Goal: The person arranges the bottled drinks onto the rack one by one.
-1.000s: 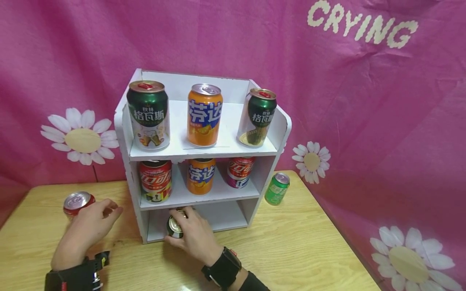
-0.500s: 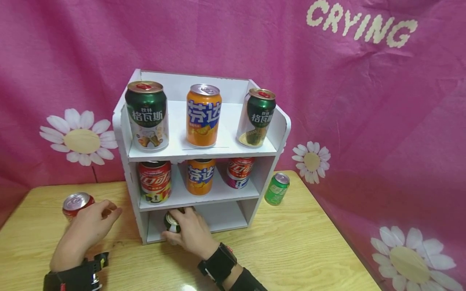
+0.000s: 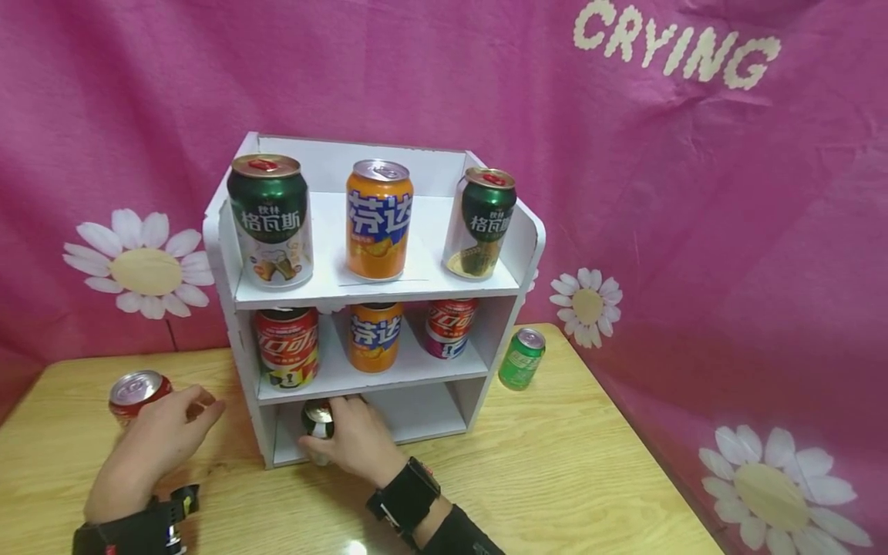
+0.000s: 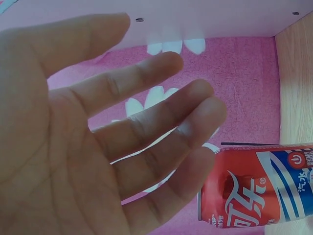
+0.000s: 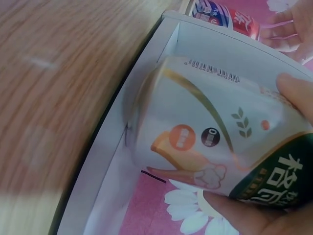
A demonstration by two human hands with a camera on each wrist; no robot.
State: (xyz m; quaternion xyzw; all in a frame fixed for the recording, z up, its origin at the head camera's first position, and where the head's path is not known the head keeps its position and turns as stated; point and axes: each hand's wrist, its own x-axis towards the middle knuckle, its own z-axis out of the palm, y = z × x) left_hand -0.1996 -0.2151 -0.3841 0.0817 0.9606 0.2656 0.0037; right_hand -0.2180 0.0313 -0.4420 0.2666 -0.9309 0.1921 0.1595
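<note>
Clearly, at far left, a red can [image 3: 139,391] stands on the table [image 3: 555,462] beside the left hand [image 3: 163,432], whose relaxed fingers hold nothing. Next, the white shelf [image 3: 329,231] bears three top cans [image 3: 378,220] and three middle cans [image 3: 375,339]; below, the right hand [image 3: 361,441] grips a green-and-white can [image 5: 210,132] at the bottom level's left. Rightmost, a green can [image 3: 522,360] stands off the shelf, like the red one. Compared with a second ago, the gripped can sits farther left.

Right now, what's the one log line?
right hand: grips green-white can at bottom shelf | left hand: holds nothing, beside red can | middle shelf: three cans
</note>
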